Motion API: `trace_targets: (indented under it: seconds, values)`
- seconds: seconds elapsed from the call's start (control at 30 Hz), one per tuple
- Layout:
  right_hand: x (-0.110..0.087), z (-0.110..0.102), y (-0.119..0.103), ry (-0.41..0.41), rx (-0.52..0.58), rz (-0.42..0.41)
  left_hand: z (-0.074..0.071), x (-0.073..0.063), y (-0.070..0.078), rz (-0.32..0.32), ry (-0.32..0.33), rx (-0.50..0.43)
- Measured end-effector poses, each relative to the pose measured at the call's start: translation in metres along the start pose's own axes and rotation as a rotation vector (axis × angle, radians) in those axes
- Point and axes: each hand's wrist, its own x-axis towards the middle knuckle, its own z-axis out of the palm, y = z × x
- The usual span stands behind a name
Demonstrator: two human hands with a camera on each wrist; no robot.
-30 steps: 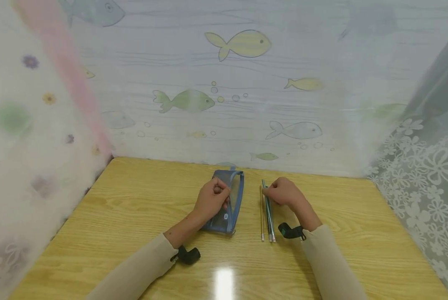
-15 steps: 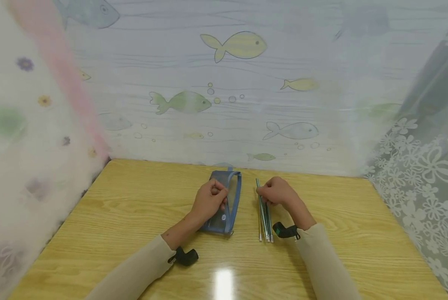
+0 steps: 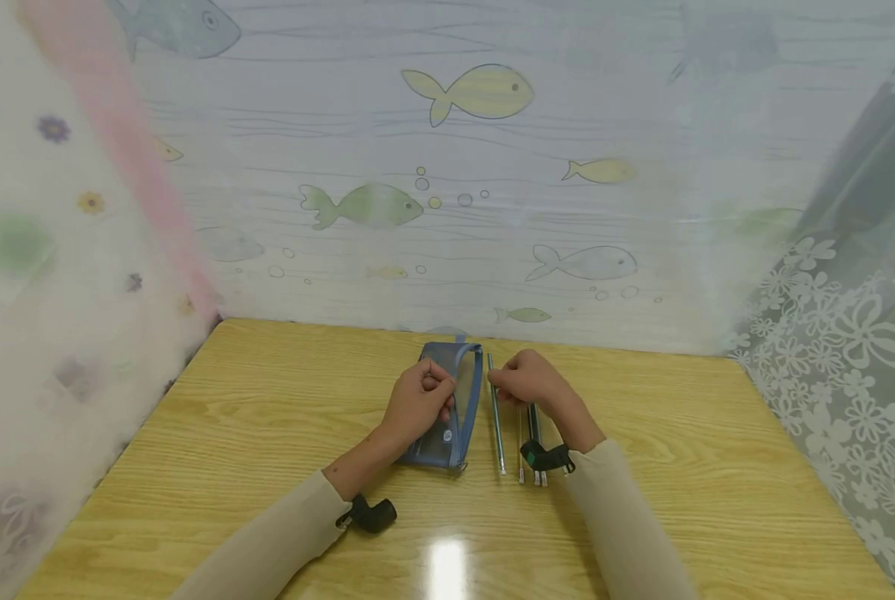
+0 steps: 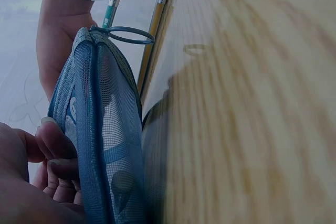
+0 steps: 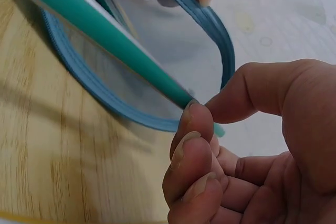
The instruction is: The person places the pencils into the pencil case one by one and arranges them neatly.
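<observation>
My right hand [image 3: 532, 382] pinches a teal pencil [image 3: 497, 429] between thumb and fingertips near its far end, with the white eraser end toward me. In the right wrist view this pencil [image 5: 115, 43] slants across the open mouth of a blue mesh pencil case [image 3: 432, 452]. The case lies on the table with its zipper side facing right. My left hand [image 3: 420, 398] holds its upper edge between thumb and fingers. Just right of the held pencil lie a yellow pencil [image 3: 522, 454] and several dark pencils [image 3: 536, 429], partly hidden under my right hand and wrist.
The wooden table [image 3: 282, 392] meets a fish-print curtain [image 3: 485, 200] right behind the case. A metal ring [image 4: 131, 35] hangs at the near end of the case's zipper. Floral curtains stand along both sides of the table.
My right hand has drawn the teal pencil leftward, away from the other pencils and up beside the case's opening. My left hand keeps its hold on the case.
</observation>
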Motion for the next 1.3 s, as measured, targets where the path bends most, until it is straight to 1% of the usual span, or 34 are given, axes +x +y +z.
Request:
trace_targets:
  seconds: [0.33, 0.47, 0.7, 0.9, 1.17, 1.3]
  values:
    - [0.013, 0.010, -0.003, -0.046, 0.029, -0.006, 0.000, 0.001, -0.001, -0.005, 0.005, -0.007]
    - [0.017, 0.014, -0.006, -0.045, 0.042, 0.002, 0.000, 0.001, -0.001, -0.009, 0.008, -0.013]
    - [0.021, 0.016, -0.006, -0.048, 0.092, 0.012, -0.001, 0.002, -0.001, 0.009, -0.004, -0.022]
    - [0.025, 0.019, -0.004, -0.032, 0.134, 0.024, -0.002, 0.004, -0.002, 0.019, -0.007, -0.017]
    - [0.026, 0.024, -0.004, 0.011, 0.195, 0.062, -0.001, 0.003, -0.001, 0.002, 0.009, -0.024]
    - [0.026, 0.026, -0.003, 0.026, 0.215, 0.060, -0.001, 0.003, -0.002, -0.005, 0.004, -0.030]
